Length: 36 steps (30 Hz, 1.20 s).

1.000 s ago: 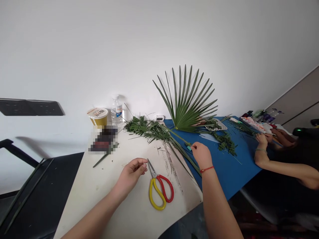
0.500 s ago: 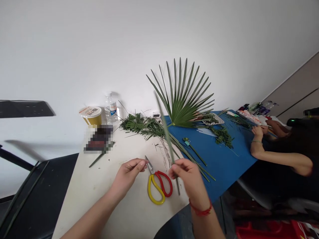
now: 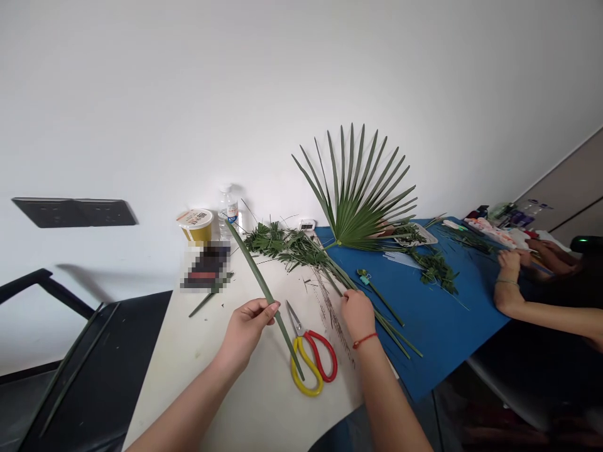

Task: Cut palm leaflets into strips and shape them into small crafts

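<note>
My left hand (image 3: 247, 328) is shut around a long, narrow green palm leaf strip (image 3: 264, 292), which runs up past the yellow tub and down over the scissors. My right hand (image 3: 358, 315), with a red string bracelet, rests on long green palm stems (image 3: 384, 317) at the edge of the blue mat (image 3: 438, 326). Its fingertips are partly hidden. Red-and-yellow-handled scissors (image 3: 313, 361) lie on the white table (image 3: 188, 370) between my hands. A fan palm frond (image 3: 360, 207) stands at the back.
Cut palm leaves (image 3: 282, 246) lie heaped at the back of the table, beside a yellow tub (image 3: 195, 227) and a water bottle (image 3: 228, 207). A teal-clipped stem (image 3: 365, 277) lies on the mat. A co-worker's hands (image 3: 532, 257) work at the far end. A black chair (image 3: 94, 370) stands left.
The long strip has gone from beside my right hand to my left hand, lowered across the scissors. My right hand has dropped to the stems on the table, and the view has shifted slightly.
</note>
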### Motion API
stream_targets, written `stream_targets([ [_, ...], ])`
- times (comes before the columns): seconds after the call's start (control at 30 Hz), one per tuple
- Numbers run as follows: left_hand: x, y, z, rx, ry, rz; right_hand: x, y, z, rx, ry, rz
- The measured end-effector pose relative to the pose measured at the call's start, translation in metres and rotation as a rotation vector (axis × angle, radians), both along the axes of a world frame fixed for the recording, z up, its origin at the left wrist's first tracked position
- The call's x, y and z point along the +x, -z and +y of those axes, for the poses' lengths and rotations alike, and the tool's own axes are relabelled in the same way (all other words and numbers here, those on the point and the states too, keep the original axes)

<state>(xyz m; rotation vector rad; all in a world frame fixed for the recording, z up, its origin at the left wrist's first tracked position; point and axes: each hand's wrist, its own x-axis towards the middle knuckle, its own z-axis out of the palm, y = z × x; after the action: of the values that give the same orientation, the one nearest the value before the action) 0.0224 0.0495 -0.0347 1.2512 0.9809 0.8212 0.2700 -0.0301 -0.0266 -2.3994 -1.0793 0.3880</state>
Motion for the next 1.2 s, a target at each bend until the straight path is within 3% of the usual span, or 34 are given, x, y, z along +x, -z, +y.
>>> stream_targets([
  [0.17,0.001,0.001,0.000,-0.032,0.013,-0.018,0.028,0.019,0.010,-0.230,0.023,-0.117],
  [0.27,0.002,0.001,0.000,-0.035,0.005,-0.009,0.035,0.022,0.012,-0.312,-0.006,-0.116],
  [0.47,0.002,0.000,0.000,-0.047,0.013,-0.010,0.042,0.007,0.000,-0.336,-0.036,-0.185],
  [0.77,0.004,-0.001,-0.002,-0.054,0.032,0.017,0.048,-0.020,-0.058,-0.261,-0.022,-0.247],
  [1.03,0.005,0.000,-0.004,-0.057,0.061,-0.031,0.043,-0.034,-0.098,-0.122,0.052,-0.128],
  [1.13,0.006,-0.001,-0.003,-0.054,0.081,-0.037,0.024,-0.042,-0.097,0.125,0.174,0.053],
  [1.2,0.006,-0.003,-0.004,-0.053,0.104,-0.031,0.000,-0.043,-0.085,0.330,0.144,0.291],
])
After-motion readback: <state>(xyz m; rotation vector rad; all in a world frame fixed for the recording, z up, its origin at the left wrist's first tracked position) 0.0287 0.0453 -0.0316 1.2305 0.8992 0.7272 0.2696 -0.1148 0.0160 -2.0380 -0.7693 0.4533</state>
